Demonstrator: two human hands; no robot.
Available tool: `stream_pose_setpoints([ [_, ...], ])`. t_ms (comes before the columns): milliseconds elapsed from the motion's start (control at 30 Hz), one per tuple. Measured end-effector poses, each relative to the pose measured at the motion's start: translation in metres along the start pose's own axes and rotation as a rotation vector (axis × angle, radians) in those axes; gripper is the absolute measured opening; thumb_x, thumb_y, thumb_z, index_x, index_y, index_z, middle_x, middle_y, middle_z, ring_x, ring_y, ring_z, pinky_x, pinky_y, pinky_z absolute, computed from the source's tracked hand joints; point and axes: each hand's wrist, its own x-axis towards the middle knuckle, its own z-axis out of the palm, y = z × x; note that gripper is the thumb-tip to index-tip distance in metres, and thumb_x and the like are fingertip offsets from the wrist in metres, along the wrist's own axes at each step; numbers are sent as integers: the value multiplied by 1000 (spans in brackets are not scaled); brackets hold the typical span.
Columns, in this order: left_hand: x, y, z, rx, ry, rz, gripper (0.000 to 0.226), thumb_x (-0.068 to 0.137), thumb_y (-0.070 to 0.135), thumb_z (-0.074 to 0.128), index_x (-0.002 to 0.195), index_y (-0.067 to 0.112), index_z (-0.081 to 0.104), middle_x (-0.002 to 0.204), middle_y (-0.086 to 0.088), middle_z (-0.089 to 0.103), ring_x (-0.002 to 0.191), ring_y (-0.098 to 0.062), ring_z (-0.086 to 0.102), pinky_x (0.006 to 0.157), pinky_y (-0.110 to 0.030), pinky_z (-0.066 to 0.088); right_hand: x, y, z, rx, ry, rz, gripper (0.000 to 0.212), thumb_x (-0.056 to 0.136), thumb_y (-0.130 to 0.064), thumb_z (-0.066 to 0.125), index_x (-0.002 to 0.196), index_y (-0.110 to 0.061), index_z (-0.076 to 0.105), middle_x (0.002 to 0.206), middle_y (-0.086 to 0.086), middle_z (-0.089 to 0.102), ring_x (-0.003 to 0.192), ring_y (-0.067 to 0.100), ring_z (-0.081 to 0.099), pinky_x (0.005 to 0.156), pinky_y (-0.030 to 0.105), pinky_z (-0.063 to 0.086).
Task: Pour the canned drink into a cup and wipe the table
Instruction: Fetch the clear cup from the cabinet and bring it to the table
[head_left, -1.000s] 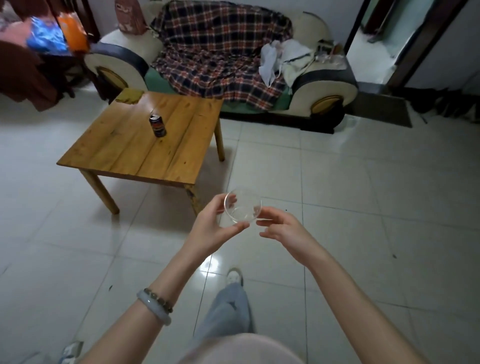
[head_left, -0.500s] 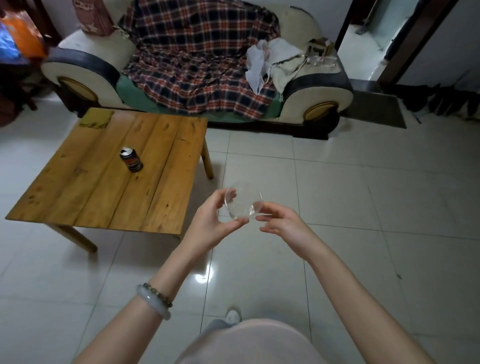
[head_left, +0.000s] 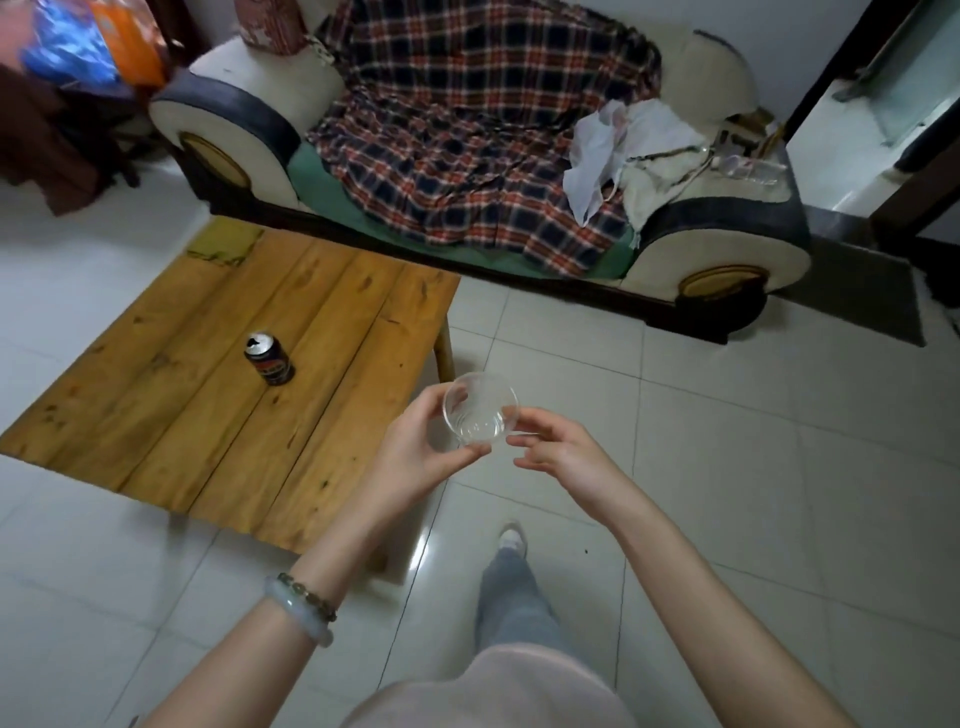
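Stepping forward, the shoe (head_left: 511, 535) is landing further ahead than half a second ago, and the table (head_left: 182, 415) is sliding lower at 10 o'clock. The clear cup (head_left: 480, 410) is being carried in mid-air over the floor tiles, just off the table's right edge, mouth tilted toward the camera. The left hand (head_left: 415, 452) is pinching it from 9 o'clock between thumb and curled fingers, while the right hand (head_left: 561, 457) is gripping its 3 o'clock side with curled fingertips. The can (head_left: 269, 358) is standing upright mid-table at 10 o'clock, already opened. A yellow cloth (head_left: 226, 241) is lying on the table's far corner at 11 o'clock, and the sofa (head_left: 234, 104) is sitting at 12 o'clock.
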Motion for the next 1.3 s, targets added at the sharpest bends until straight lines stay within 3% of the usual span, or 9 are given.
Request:
stream_pose_setpoints([
  [100,52,-4,4,-4,66,-39,63,69,27,83,124,24,52,121,15,58,111,-2,54,93,-29,49,55,-26,-29,-60,-74,2,52,79,9,46,122,-18,57,118,0,59,114,17,54,93,33,48],
  [300,128,-11,3,-24,216,-119,64,68,23,84,114,47,47,116,24,58,108,1,56,91,-20,46,151,-72,-59,-158,-245,-6,55,80,18,40,121,-16,55,108,-4,58,102,10,54,82,22,46],
  [533,182,-30,-18,-9,347,-230,62,68,23,83,116,39,48,117,23,56,108,5,54,89,-10,42,245,-102,-51,-230,-412,6,56,78,16,45,122,-16,57,118,7,62,112,18,57,80,24,46],
  [633,207,-46,-31,-14,421,-271,63,68,22,83,120,31,49,118,17,57,108,4,54,88,-11,43,290,-115,-40,-247,-466,24,56,79,16,44,126,-12,56,121,7,61,112,19,58,83,27,50],
  [733,235,-64,-50,-18,489,-287,64,67,21,84,118,34,48,116,23,55,107,5,54,89,-12,44,335,-132,-24,-278,-513,19,57,79,16,44,130,-9,53,125,9,59,114,23,57,88,34,50],
  [867,269,-88,-81,-57,590,-328,67,66,19,85,114,43,45,117,23,55,109,8,54,90,-13,43,394,-160,3,-324,-596,27,56,81,15,44,131,-9,52,127,7,58,116,21,56,81,25,51],
  [1033,301,-113,-119,-67,683,-424,65,65,25,84,112,46,45,116,25,55,110,6,54,92,-15,43,454,-193,41,-423,-719,39,57,82,14,43,131,-14,52,126,2,58,116,17,55,89,33,50],
  [1300,326,-156,-154,-30,790,-575,67,66,30,84,120,37,45,117,23,55,109,2,54,94,-25,46,519,-215,98,-560,-846,89,55,83,14,43,132,-10,50,127,4,56,117,22,54,94,40,49],
])
